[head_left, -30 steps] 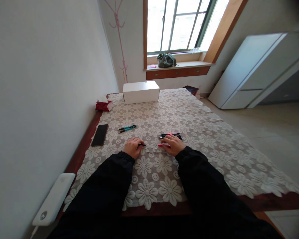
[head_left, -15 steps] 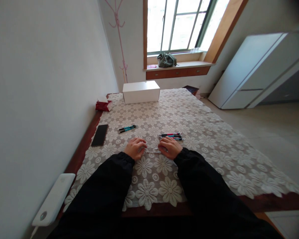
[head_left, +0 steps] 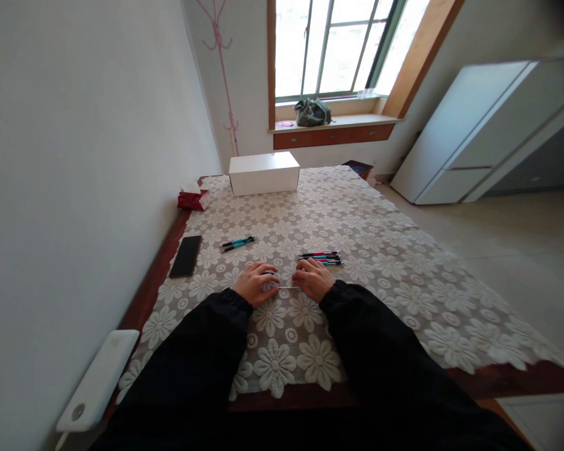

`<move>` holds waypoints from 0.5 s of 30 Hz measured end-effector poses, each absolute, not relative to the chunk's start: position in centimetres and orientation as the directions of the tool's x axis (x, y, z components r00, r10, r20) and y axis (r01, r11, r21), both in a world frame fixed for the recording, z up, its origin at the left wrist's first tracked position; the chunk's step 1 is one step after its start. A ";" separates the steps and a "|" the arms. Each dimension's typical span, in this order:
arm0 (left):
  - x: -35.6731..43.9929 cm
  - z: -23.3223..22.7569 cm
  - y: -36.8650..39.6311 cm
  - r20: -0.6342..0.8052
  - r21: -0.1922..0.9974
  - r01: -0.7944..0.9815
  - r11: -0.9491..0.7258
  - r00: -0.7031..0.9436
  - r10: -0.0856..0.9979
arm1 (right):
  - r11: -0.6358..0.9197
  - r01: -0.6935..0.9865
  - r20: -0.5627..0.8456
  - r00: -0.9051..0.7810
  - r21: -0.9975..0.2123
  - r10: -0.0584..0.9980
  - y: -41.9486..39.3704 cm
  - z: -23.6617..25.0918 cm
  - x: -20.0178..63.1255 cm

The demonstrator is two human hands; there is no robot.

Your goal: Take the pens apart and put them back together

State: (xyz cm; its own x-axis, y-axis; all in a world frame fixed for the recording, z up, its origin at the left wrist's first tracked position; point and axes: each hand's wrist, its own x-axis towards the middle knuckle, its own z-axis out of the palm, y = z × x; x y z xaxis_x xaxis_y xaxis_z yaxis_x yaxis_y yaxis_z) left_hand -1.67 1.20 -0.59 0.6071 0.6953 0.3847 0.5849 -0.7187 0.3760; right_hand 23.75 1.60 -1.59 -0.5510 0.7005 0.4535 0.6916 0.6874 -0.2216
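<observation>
- The left hand [head_left: 254, 283] rests on the table [head_left: 380, 250] near the front edge. Its fingers are curled round a small dark pen part; I cannot tell how tight the hold is.
- The right hand [head_left: 313, 279] lies just beside it, fingers bent down. What it holds is hidden.
- A thin pale rod [head_left: 287, 287] lies on the lace cloth between both hands, and its ends reach to both.
- A bunch of pens [head_left: 320, 257] lies just behind the right hand.
- Two blue pens [head_left: 237, 242] lie farther back, toward the left edge.
- A black phone [head_left: 185, 256] lies by the left edge.
- A white box [head_left: 264, 173] stands at the far edge.
</observation>
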 end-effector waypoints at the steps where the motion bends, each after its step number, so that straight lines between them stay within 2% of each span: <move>1: -1.6 -0.5 1.2 0.400 0.379 0.581 -0.720 0.599 0.694 | 0.693 0.682 0.464 -0.549 -0.232 0.695 1.5 -1.4 23.6; 7: -0.6 0.3 0.4 0.494 0.459 0.521 -0.719 0.523 0.694 | 0.757 0.567 0.522 -0.560 -0.324 0.643 0.7 -0.6 23.0; 15: 0.5 0.4 -0.3 0.526 0.537 0.487 -0.689 0.445 0.725 | 0.814 0.439 0.572 -0.580 -0.380 0.580 0.5 -0.9 22.3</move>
State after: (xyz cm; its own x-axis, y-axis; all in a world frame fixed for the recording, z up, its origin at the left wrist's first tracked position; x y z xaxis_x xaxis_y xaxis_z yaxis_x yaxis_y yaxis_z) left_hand 0.54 -0.25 0.44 0.4449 0.7247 0.5262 0.4868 -0.6889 0.5372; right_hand 22.27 0.55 -0.90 -0.5797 0.5803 0.5720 0.4394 0.8138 -0.3803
